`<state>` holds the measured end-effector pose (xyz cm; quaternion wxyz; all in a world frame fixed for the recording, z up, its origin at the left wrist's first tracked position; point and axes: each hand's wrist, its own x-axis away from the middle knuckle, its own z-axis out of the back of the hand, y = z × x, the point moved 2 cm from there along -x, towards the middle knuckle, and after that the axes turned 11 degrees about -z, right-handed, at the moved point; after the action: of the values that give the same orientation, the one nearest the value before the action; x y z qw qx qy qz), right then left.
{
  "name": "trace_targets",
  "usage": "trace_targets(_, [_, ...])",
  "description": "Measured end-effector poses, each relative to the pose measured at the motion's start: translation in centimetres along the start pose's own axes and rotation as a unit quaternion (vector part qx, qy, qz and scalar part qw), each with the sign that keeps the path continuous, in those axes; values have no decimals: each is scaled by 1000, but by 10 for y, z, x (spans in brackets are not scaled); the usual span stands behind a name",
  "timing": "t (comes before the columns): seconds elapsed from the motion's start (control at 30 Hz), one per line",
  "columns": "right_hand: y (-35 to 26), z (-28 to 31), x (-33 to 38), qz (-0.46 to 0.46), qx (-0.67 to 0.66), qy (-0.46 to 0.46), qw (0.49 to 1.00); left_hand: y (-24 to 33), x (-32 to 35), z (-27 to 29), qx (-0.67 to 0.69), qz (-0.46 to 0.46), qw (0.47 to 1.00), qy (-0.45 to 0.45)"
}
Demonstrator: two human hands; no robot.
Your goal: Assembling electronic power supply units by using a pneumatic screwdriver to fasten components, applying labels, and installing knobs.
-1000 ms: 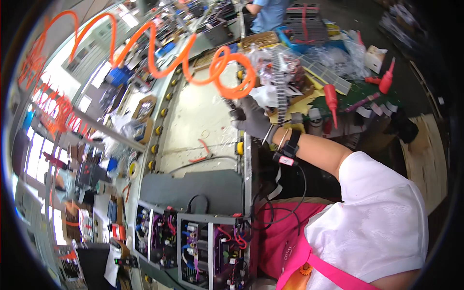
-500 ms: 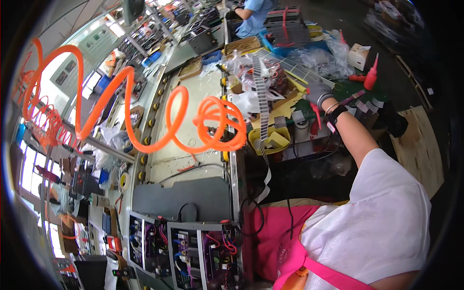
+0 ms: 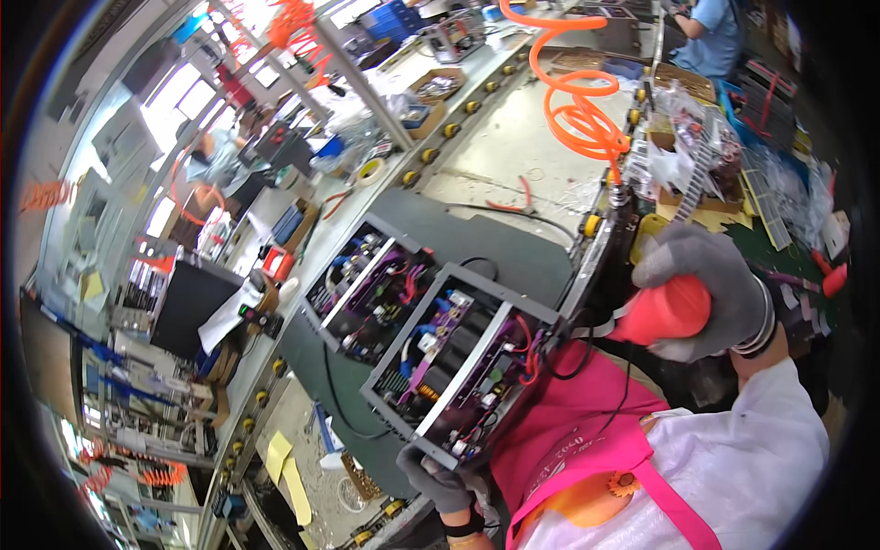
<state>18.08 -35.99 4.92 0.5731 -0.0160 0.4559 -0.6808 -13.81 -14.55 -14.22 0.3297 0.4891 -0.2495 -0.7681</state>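
The right hand (image 3: 731, 291) has its gloved fingers curled round a red bottle (image 3: 667, 310), which is held above the apron (image 3: 587, 431), off the line's right edge, its narrower end toward the near case (image 3: 458, 362). The left hand (image 3: 438, 482), also gloved, is at that case's lowest corner with fingers bent; whether it grips the frame or only rests there I cannot tell. The far case (image 3: 367, 291) lies just beside, to the left; both are open-topped, wires showing. Between bottle and near case runs a narrow gap, crossed by a black cable (image 3: 570, 367). Beneath the cases a dark mat (image 3: 495, 240) reaches past them on several sides. Yellow rollers (image 3: 591, 225) line the line's edges. Beyond the mat, red-handled pliers (image 3: 513, 203) lie on the pale surface (image 3: 486, 156), and an orange hose (image 3: 587, 128) hangs in coils above it. Across the left edge is a cluttered bench (image 3: 367, 192); far right, a person in blue (image 3: 710, 37).
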Motion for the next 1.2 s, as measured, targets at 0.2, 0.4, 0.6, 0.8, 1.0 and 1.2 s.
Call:
trace_targets(0.2, [-25, -110, -168, 195, -138, 51, 970, 3, 3, 0, 20, -11, 999, 28])
trace_targets(0.4, [-7, -231, -281, 128, -118, -34, 984, -35, 6, -2, 36, 103, 992, 69])
trace_targets(0.6, [14, -312, -330, 156, -116, -71, 978, -65, 6, -7, -15, 74, 994, 84])
trace_targets(0.8, [21, -341, -342, 176, -83, -130, 972, -66, 8, -9, 3, 119, 988, 97])
trace_targets(1.0, [15, -345, -343, 197, -53, -109, 973, -65, 6, -10, 7, 133, 987, 88])
trace_targets(1.2, [17, -260, -340, 163, -128, 22, 978, -62, 6, -8, -9, 112, 991, 70])
